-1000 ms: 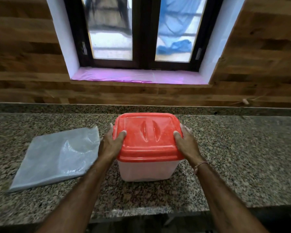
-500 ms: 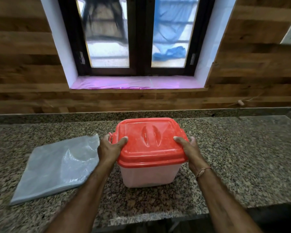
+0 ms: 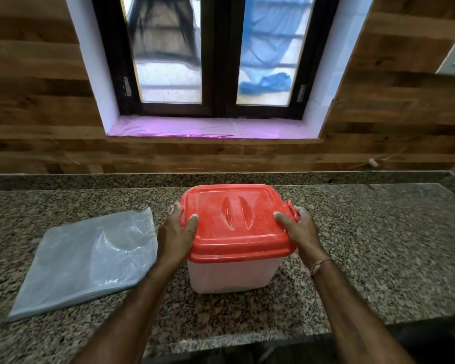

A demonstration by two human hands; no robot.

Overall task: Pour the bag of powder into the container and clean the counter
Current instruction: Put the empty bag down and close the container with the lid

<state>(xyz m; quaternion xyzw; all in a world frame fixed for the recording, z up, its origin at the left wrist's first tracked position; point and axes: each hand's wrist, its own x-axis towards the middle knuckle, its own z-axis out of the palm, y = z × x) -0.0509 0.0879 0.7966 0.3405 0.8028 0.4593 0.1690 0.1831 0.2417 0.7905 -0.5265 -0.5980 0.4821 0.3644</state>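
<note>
**Container (image 3: pixel 234 274) held on the table (image 3: pixel 378 245)**

The container, closed by a red lid (image 3: pixel 234 222), is stood at mid-table. The lid is gripped at its sides by the left hand (image 3: pixel 175 237) and the right hand (image 3: pixel 301 232), with the thumbs laid on top. A flattened bag (image 3: pixel 84 261) is seen just beside the left hand.

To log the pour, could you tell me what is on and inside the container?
A red lid sits on the container, gripped at its sides by the left hand and right hand. The lid and frosted walls hide the contents.
</note>
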